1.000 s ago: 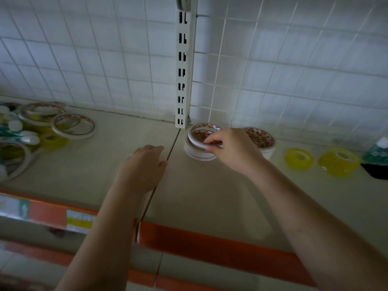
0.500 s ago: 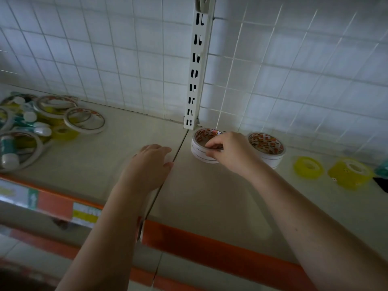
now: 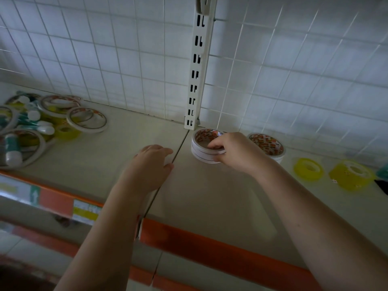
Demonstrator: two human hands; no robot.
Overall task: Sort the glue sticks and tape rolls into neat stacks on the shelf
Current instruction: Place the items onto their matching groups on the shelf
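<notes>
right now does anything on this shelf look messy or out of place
Yes: the heap at the far left, where flat tape rolls, small yellow rolls and glue sticks lie mixed and overlapping at odd angles. The white tape stack under the right hand looks roughly squared; the left hand holds nothing.

This looks like a shop. The shelf point(image 3: 210, 196) has an orange strip point(image 3: 220, 246) along its front edge with little price labels point(image 3: 85, 211) stuck on it, like the ones in stores. Behind it stands a white wire grid wall point(image 3: 294, 70) with a slotted metal post point(image 3: 196, 66) for hanging shelves, and tape rolls point(image 3: 87, 120) and glue sticks point(image 3: 12, 149) lie on the shelf like goods for sale.
</notes>
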